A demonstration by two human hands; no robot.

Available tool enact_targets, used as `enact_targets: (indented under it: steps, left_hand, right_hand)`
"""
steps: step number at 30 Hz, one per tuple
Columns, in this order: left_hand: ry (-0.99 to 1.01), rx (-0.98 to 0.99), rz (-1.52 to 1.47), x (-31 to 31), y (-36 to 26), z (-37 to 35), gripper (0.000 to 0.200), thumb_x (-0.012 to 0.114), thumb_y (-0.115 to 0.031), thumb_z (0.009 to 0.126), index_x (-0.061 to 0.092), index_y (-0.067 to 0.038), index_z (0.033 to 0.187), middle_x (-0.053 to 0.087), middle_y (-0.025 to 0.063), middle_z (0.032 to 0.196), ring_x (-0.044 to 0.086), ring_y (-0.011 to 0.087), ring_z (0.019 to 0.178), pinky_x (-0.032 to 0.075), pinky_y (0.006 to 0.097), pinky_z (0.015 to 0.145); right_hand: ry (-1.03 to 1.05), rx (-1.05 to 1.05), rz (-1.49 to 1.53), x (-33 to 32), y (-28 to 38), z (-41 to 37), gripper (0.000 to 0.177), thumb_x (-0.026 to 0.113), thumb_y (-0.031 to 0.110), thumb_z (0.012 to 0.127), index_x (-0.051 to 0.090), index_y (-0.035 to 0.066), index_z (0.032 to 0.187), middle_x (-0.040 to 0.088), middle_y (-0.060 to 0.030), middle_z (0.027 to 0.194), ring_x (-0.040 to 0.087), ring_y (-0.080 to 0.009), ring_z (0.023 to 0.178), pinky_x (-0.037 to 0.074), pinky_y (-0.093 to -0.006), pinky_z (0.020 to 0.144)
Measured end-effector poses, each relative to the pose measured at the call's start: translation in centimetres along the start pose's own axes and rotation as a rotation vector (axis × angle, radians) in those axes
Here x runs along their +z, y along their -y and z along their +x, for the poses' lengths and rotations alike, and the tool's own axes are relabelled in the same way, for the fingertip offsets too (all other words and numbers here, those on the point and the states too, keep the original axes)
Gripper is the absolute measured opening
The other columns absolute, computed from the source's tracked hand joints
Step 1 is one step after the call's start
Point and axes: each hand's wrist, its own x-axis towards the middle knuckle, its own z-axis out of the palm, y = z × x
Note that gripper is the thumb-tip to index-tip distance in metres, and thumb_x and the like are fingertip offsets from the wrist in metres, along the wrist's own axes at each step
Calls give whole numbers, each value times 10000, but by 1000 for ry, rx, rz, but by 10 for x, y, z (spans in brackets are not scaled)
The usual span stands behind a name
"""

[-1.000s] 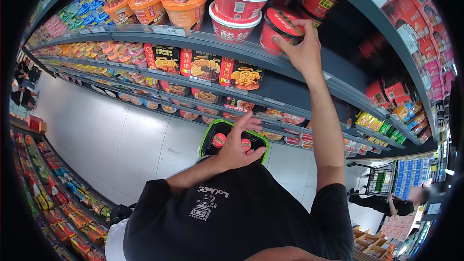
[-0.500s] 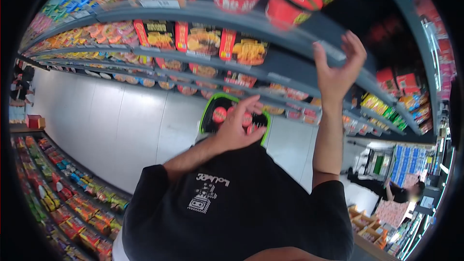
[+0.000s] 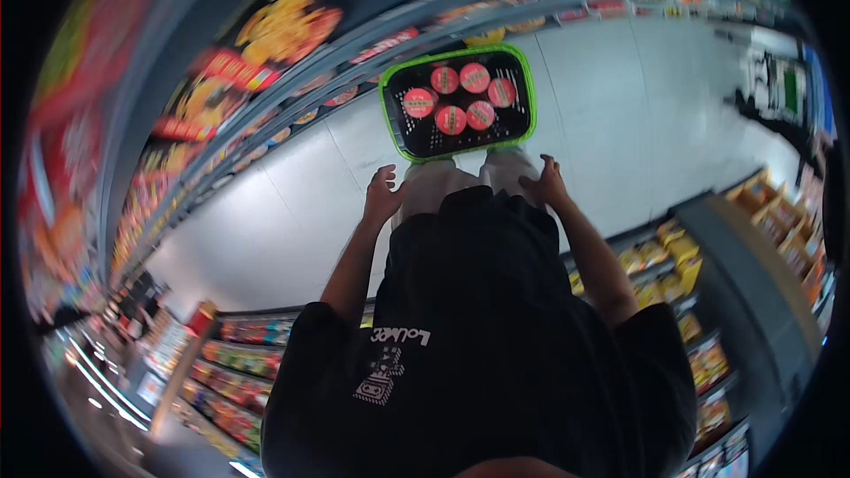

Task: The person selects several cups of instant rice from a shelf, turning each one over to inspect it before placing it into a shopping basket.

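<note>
A black shopping basket with a bright green rim stands on the floor in front of my feet. Inside it are several tubs with round red lids, seen from above. My left hand hangs beside my left leg, fingers loosely apart and holding nothing. Beside my right leg, my right hand is also free, its fingers somewhat spread. Both hands are short of the basket's near edge and do not touch it. The lettering on the lids is too small to read.
Shelves of boxed food run along the left and far side, blurred near the edge. Another shelf unit with yellow packs stands at my right, and packet racks lie behind on the left. A person is at the far right.
Both hands have come down from in front of the shelves to beside my legs. The view has swung down and turned, bringing the whole basket and its tubs into sight.
</note>
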Motion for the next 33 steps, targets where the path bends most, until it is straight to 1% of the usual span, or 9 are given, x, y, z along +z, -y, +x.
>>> enact_targets:
  steps: [4, 9, 14, 17, 20, 23, 27, 28, 33]
  left_hand:
    - [169, -8, 236, 23, 13, 59, 696, 819, -317, 844, 527, -18, 1400, 642, 248, 1260, 686, 344, 1084, 571, 440, 930]
    - [331, -3, 534, 54, 31, 165, 738, 827, -299, 842, 490, 2, 1425, 597, 292, 1320, 606, 413, 1228, 495, 477, 1061]
    - [301, 116, 720, 101, 7, 255, 975, 859, -312, 761, 349, -19, 1538, 491, 280, 1466, 442, 431, 1400, 395, 504, 1178]
    - [288, 105, 916, 135, 12, 300, 1219, 911, -350, 717, 156, -98, 1640, 356, 276, 1574, 411, 445, 1432, 378, 504, 1203]
    - [283, -133, 1057, 170, 0, 328, 1330, 947, -442, 678, 84, -239, 1668, 184, 265, 1659, 312, 492, 1486, 407, 562, 1175]
    - [256, -176, 1215, 194, 6, 348, 1377, 956, -474, 664, 47, -250, 1674, 166, 257, 1670, 314, 473, 1496, 416, 561, 1168]
    - [205, -190, 1249, 203, 21, 368, 1267, 967, -475, 646, 181, -196, 1599, 335, 251, 1506, 439, 441, 1378, 494, 545, 1089]
    - [138, -116, 1266, 205, 25, 370, 1183, 963, -445, 639, 247, -165, 1537, 399, 234, 1399, 484, 428, 1304, 523, 532, 1053]
    - [44, 48, 1110, 185, 44, 359, 1113, 956, -405, 614, 312, -118, 1475, 419, 246, 1380, 479, 445, 1281, 517, 514, 1045]
  right_hand:
    - [131, 130, -3, 44, -15, 37, 1149, 862, 508, 735, 265, 14, 1584, 450, -326, 1495, 523, -474, 1361, 471, -520, 1123]
    - [333, 430, 7, 68, -19, 61, 1171, 842, 565, 730, 233, 186, 1656, 392, -202, 1598, 495, -479, 1403, 458, -572, 1124]
    - [420, 492, 97, 116, -64, 89, 1311, 801, 654, 723, 43, 233, 1706, 275, -290, 1650, 510, -449, 1414, 466, -485, 1129]
    - [440, 581, 111, 118, -58, 102, 1302, 817, 624, 720, 68, 220, 1705, 281, -280, 1638, 507, -469, 1403, 474, -509, 1114]
    - [437, 627, 57, 130, -54, 108, 1270, 831, 585, 736, 93, 215, 1700, 312, -247, 1608, 501, -502, 1380, 487, -535, 1094]
    - [449, 634, 34, 113, -51, 107, 1238, 857, 523, 747, 131, 175, 1687, 398, -270, 1540, 548, -468, 1339, 515, -490, 1080]
    - [448, 613, 80, 131, -65, 103, 1223, 852, 552, 768, 134, 187, 1688, 367, -252, 1537, 511, -521, 1331, 513, -550, 1053]
    - [449, 615, 80, 133, -66, 105, 1223, 852, 552, 768, 134, 187, 1688, 367, -252, 1537, 511, -521, 1331, 513, -550, 1053]
    - [435, 590, 74, 135, -63, 100, 1209, 840, 559, 777, 142, 166, 1682, 382, -245, 1526, 511, -515, 1330, 512, -544, 1053]
